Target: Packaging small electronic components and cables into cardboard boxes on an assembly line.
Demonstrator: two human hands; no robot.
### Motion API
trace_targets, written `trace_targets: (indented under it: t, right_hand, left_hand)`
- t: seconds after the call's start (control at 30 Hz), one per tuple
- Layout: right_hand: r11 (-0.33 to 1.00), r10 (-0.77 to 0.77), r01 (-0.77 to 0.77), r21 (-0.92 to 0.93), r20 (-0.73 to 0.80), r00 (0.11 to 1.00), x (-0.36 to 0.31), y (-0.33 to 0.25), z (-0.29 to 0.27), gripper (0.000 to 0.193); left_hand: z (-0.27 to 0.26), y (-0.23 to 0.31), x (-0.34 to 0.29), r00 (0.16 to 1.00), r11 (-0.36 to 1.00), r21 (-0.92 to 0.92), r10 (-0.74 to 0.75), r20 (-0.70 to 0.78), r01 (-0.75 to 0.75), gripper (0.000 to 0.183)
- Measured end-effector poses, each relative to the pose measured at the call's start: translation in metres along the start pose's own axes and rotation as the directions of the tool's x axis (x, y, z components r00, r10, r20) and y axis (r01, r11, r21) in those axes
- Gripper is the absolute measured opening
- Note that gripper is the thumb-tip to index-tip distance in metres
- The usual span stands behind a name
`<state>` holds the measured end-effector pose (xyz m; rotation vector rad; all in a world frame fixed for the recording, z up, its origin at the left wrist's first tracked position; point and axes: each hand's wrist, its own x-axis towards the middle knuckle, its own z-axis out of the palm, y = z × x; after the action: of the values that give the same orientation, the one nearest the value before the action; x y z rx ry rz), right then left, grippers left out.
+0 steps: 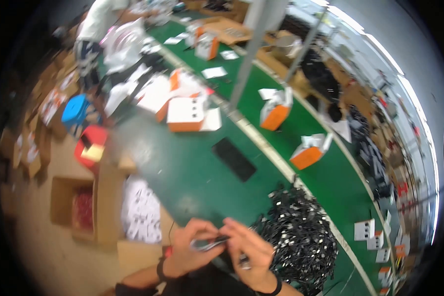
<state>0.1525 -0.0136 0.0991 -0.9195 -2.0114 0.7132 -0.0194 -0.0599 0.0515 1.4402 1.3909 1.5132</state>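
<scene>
Beside the green table [192,172], cardboard box [64,197] of red parts [83,209].

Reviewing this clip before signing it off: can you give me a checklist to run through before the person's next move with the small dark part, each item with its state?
1. Both hands on the part: left hand and right hand pinch the small dark part between them: ok.
2. Grip security: blurred, cannot tell.
3. Supply within reach: pile of black cables lies just right of the hands: ok.
4. Bare green table ahead of the hands: ok.
5. Black flat pad clear of the hands: ok.
6. Part's orientation: cannot tell.
</scene>
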Motion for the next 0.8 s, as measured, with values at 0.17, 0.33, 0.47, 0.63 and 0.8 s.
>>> trace_targets:
  t: [0.17, 0.33, 0.47, 0.63, 0.8]
  right_hand:
    - [0.928, 0.345, -0.373, 0.024, -0.434, 0.832, -0.018, 0.024, -0.025, 0.024]
    - [0.82, 0.447, -0.57, -0.057, -0.559, 0.699, -0.046, 0.076, -0.137, 0.022]
    - [0.589, 0.549, -0.703, -0.398, -0.441, 0.71, -0.05, 0.095, -0.153, 0.031]
    - [0.515, 0.477, -0.556, -0.652, -0.32, 0.818, -0.063, 0.097, -0.187, 0.045]
    - [0.689, 0.453, -0.514, -0.511, -0.25, 0.856, -0.022, 0.084, -0.225, 0.033]
  left_hand:
    - [-0.048, -0.047, 0.011, 0.916, 0.961, -0.146, -0.267, -0.298, 0.233, 0.044]
    - [-0.144, -0.231, -0.064, 0.602, 0.903, -0.197, -0.405, -0.688, 0.382, 0.044]
    - [-0.266, -0.39, -0.147, 0.433, 0.754, 0.007, -0.369, -0.822, 0.656, 0.066]
    - [-0.218, -0.377, -0.087, 0.569, 0.634, 0.453, 0.024, -0.822, 0.627, 0.094]
    - [-0.109, -0.14, 0.125, 0.751, 0.997, -0.071, -0.073, -0.656, 0.036, 0.044]
